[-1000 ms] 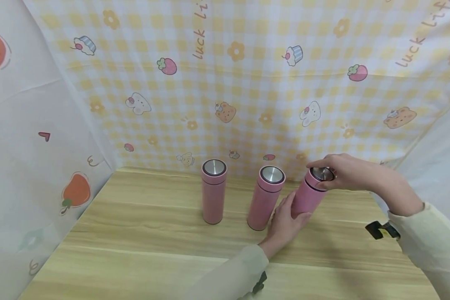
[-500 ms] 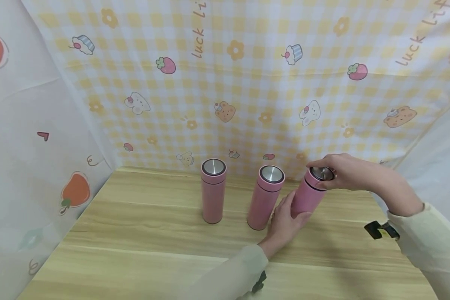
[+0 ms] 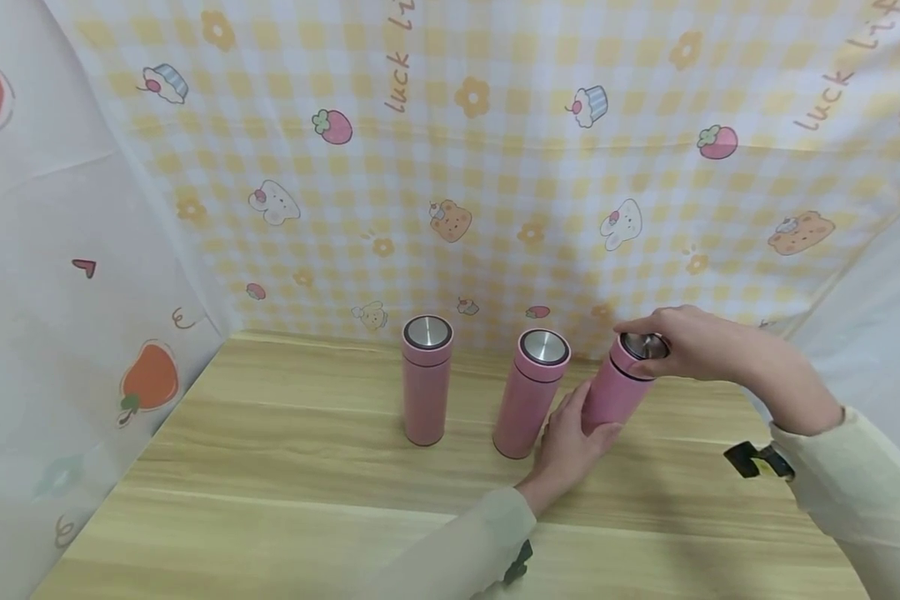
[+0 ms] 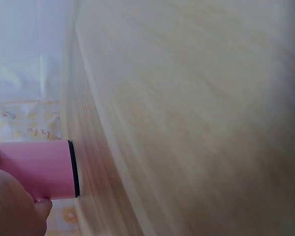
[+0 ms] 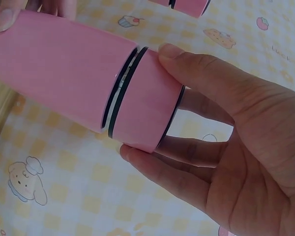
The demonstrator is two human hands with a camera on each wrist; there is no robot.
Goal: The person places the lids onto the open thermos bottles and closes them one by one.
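Three pink thermos bottles stand in a row in the head view. My left hand [image 3: 567, 450] is wrapped round the body of the rightmost thermos [image 3: 613, 398], low down. From above, my right hand [image 3: 693, 342] grips its lid, thumb and fingers on opposite sides of the steel-topped cap. The right wrist view shows the pink lid [image 5: 147, 101] set slightly off the bottle body [image 5: 64, 69], with a narrow gap between their black rims. Left-hand fingertips show at that view's upper left. In the left wrist view the thermos base [image 4: 51, 169] meets the wooden tabletop.
The middle thermos [image 3: 527, 408] stands close beside my left hand. Farther left is another thermos [image 3: 426, 396], also lidded. A yellow checked cloth [image 3: 390, 183] hangs behind the wooden table [image 3: 270, 467], and a white sheet [image 3: 82, 350] hangs at the left.
Both hands keep their hold on the rightmost thermos with hardly any visible movement. The head view has shifted very slightly.
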